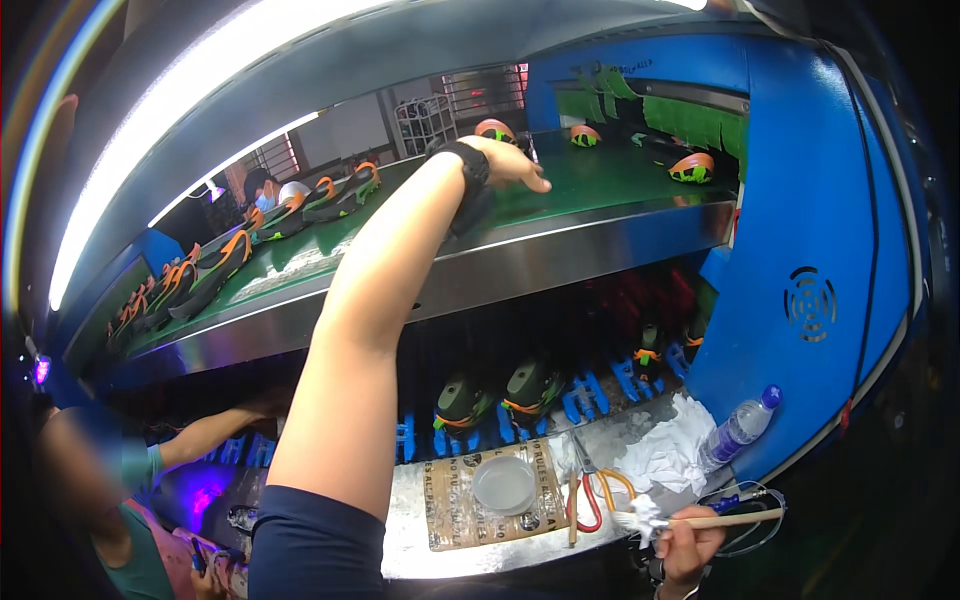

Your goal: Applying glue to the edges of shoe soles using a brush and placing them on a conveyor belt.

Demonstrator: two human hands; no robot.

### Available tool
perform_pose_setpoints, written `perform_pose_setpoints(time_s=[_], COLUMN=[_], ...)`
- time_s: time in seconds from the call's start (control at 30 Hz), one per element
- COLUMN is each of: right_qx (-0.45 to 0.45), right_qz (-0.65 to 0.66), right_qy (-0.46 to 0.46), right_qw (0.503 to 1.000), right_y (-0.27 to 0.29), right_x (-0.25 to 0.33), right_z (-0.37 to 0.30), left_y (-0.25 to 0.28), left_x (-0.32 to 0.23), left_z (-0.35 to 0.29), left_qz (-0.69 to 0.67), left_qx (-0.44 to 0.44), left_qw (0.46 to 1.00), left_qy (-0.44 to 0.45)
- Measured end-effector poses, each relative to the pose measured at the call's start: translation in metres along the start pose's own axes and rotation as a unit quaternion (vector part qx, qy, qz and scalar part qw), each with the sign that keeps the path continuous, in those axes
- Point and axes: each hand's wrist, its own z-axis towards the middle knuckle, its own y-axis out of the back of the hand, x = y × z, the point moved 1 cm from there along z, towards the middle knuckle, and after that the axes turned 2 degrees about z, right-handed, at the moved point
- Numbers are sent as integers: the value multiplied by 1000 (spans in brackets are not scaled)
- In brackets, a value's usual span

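Note:
My left arm stretches across the bench to the green conveyor belt (590, 190). My left hand (508, 165) is over the belt with its thumb held out; its other fingers are partly hidden. Just beyond it lies an orange and green shoe part (494, 130), and I cannot tell whether the hand touches it. Low at the right, my right hand (690, 545) grips the wooden handle of a brush (735, 519). Thick white matter coats the brush head. Left of the brush, a shallow translucent bowl (504, 485) rests on a brown printed sheet (450, 510).
Scissors (590, 480) and crumpled white paper (665, 450) lie near a purple-capped bottle (738, 430). Dark shoes (532, 388) stand on blue holders below the belt's metal edge. Several orange-trimmed shoes (215, 270) line the belt. A blue machine (810, 220) walls the right; a co-worker's arm (215, 435) reaches in leftward.

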Motion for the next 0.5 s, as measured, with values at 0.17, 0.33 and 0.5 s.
perform_pose_setpoints(time_s=[0.17, 0.33, 0.5], right_qx=[-18, 18, -1], right_qz=[-10, -32, -73], right_qy=[-26, -2, 9], right_qw=[999, 999, 997], right_y=[6, -2, -10], right_x=[-12, -16, -17], right_z=[13, 32, 41], left_y=[30, 52, 30], left_x=[83, 243, 349], left_z=[-31, -95, -100], left_qz=[-138, 203, 260], left_qx=[21, -140, -188], left_qw=[981, 924, 858], left_qy=[137, 293, 400])
